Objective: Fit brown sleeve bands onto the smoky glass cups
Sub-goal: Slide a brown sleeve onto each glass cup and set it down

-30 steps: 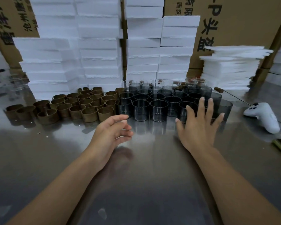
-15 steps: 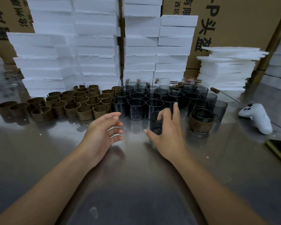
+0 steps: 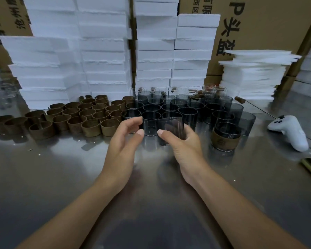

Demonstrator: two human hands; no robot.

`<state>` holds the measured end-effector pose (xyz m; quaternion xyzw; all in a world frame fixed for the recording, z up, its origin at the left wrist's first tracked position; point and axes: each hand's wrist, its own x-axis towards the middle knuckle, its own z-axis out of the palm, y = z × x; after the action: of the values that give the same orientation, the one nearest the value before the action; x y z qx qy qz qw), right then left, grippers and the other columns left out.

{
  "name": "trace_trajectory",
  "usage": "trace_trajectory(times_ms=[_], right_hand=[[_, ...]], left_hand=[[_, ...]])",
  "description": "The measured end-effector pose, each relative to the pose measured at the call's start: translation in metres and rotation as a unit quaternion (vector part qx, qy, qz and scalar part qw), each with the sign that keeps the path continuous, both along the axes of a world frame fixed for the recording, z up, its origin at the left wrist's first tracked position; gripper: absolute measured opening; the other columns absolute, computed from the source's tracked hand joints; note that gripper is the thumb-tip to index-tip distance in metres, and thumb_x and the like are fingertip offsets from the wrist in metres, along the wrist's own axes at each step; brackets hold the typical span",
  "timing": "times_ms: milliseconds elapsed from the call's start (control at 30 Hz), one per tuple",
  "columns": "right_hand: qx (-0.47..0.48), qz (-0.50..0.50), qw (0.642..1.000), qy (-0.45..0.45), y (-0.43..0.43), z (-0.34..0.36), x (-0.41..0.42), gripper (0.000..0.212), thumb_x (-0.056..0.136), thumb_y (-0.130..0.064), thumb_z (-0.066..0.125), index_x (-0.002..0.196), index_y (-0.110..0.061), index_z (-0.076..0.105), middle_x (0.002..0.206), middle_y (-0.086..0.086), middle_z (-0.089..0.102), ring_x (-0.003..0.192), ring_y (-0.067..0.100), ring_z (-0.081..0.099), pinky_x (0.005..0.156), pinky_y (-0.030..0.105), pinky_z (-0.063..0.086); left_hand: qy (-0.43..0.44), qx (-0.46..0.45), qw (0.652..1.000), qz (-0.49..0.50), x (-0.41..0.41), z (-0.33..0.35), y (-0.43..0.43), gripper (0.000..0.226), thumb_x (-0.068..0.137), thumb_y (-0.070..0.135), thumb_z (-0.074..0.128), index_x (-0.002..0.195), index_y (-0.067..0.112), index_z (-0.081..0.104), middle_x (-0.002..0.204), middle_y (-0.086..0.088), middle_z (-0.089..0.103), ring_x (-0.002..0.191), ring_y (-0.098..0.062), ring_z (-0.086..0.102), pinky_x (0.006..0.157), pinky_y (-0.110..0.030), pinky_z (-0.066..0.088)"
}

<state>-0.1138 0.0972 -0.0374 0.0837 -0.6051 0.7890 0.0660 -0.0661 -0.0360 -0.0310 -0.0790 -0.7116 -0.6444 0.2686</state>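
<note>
Several smoky glass cups (image 3: 187, 112) stand in rows at the middle of the steel table (image 3: 79, 177). My right hand (image 3: 183, 146) grips one smoky cup (image 3: 171, 126), tilted and lifted off the front row. Just left of that cup, my left hand (image 3: 126, 139) hovers with fingers loosely curved and holds nothing. Several brown sleeve bands (image 3: 75, 115) stand in a cluster to the left of the cups. One cup wearing a brown band (image 3: 224, 137) stands to the right of my right hand.
Stacks of white foam boxes (image 3: 104, 51) and cardboard cartons (image 3: 258, 24) wall off the back. A pile of white foam sheets (image 3: 255, 74) sits at back right. A white game controller (image 3: 291, 132) lies at the right, a thin rod with a brown handle (image 3: 250, 106) behind it.
My right hand left the banded cup standing at the right, moved left and picked a bare smoky cup from the front row. My left hand rose toward it.
</note>
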Motion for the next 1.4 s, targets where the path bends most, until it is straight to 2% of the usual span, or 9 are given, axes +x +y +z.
trace_trajectory(times_ms=[100,233,367,467,733,867,1033,1267,1400], right_hand=[[0.041,0.015,0.998,0.048,-0.003,-0.001,0.004,0.042,0.077,-0.017,0.077,0.112,-0.021,0.055,0.088,-0.011,0.068,0.077,-0.004,0.065,0.065,0.009,0.048],[0.097,0.038,0.989,0.109,-0.006,-0.002,0.008,0.044,0.082,-0.010,0.072,0.115,-0.024,0.046,0.089,-0.012,0.062,0.075,-0.010,0.061,0.066,0.009,0.047],[0.101,0.036,0.988,0.114,-0.006,-0.002,0.008,0.038,0.080,-0.014,0.074,0.108,-0.024,0.051,0.087,-0.011,0.062,0.075,-0.006,0.061,0.071,0.017,0.052],[0.110,0.024,0.987,0.117,-0.007,-0.003,0.007,0.027,0.078,-0.016,0.075,0.099,-0.021,0.059,0.080,-0.012,0.064,0.073,0.001,0.062,0.074,0.026,0.056],[0.108,0.036,0.988,0.108,-0.005,-0.001,0.011,0.040,0.074,-0.015,0.080,0.106,-0.024,0.058,0.091,-0.010,0.068,0.082,-0.002,0.066,0.073,0.015,0.052],[0.118,0.051,0.985,0.115,-0.005,0.001,0.013,0.045,0.072,-0.011,0.081,0.099,-0.034,0.053,0.092,-0.012,0.067,0.082,-0.007,0.065,0.069,0.007,0.047],[0.140,0.054,0.982,0.117,-0.006,-0.001,0.013,0.051,0.072,-0.004,0.079,0.109,-0.027,0.053,0.095,-0.011,0.065,0.085,-0.005,0.064,0.073,0.012,0.049],[0.174,0.061,0.975,0.125,-0.006,-0.004,0.010,0.053,0.070,-0.005,0.079,0.111,-0.028,0.055,0.097,-0.012,0.065,0.088,-0.003,0.063,0.076,0.013,0.049],[0.189,0.067,0.970,0.138,-0.007,-0.004,0.011,0.056,0.066,-0.009,0.081,0.111,-0.029,0.055,0.096,-0.016,0.065,0.089,-0.005,0.062,0.075,0.012,0.048]], left_hand=[[0.052,-0.138,0.989,-0.003,0.007,0.000,0.006,0.045,0.084,0.047,0.045,0.128,0.042,0.044,0.134,0.029,0.045,0.130,0.006,0.035,0.104,-0.009,0.027],[0.089,-0.219,0.972,-0.001,0.012,0.002,0.010,0.044,0.088,0.044,0.039,0.132,0.039,0.037,0.133,0.034,0.037,0.132,0.007,0.029,0.105,-0.007,0.022],[0.067,-0.206,0.976,0.013,0.010,0.003,0.009,0.033,0.091,0.036,0.044,0.124,0.040,0.045,0.125,0.030,0.042,0.131,0.004,0.031,0.103,-0.005,0.022],[0.056,-0.214,0.975,0.019,0.010,0.002,0.007,0.037,0.088,0.047,0.039,0.124,0.042,0.044,0.127,0.026,0.044,0.131,0.005,0.030,0.103,-0.005,0.022],[-0.003,-0.194,0.981,0.016,0.004,-0.002,0.005,0.043,0.089,0.041,0.039,0.131,0.033,0.044,0.132,0.017,0.048,0.127,0.009,0.033,0.100,-0.004,0.025],[-0.019,-0.159,0.987,-0.001,0.003,-0.001,0.005,0.045,0.089,0.043,0.038,0.133,0.033,0.043,0.135,0.018,0.048,0.131,0.006,0.034,0.110,-0.024,0.030],[-0.018,-0.155,0.988,-0.008,0.004,0.001,0.006,0.047,0.089,0.042,0.038,0.134,0.030,0.045,0.134,0.015,0.050,0.130,0.003,0.038,0.112,-0.033,0.032],[-0.023,-0.176,0.984,-0.014,0.003,-0.002,0.007,0.049,0.089,0.045,0.037,0.135,0.030,0.044,0.134,0.016,0.047,0.127,0.011,0.036,0.104,-0.008,0.029],[-0.016,-0.185,0.982,-0.025,0.004,-0.002,0.007,0.047,0.089,0.047,0.038,0.133,0.034,0.044,0.131,0.020,0.044,0.126,0.013,0.034,0.102,-0.004,0.027]])
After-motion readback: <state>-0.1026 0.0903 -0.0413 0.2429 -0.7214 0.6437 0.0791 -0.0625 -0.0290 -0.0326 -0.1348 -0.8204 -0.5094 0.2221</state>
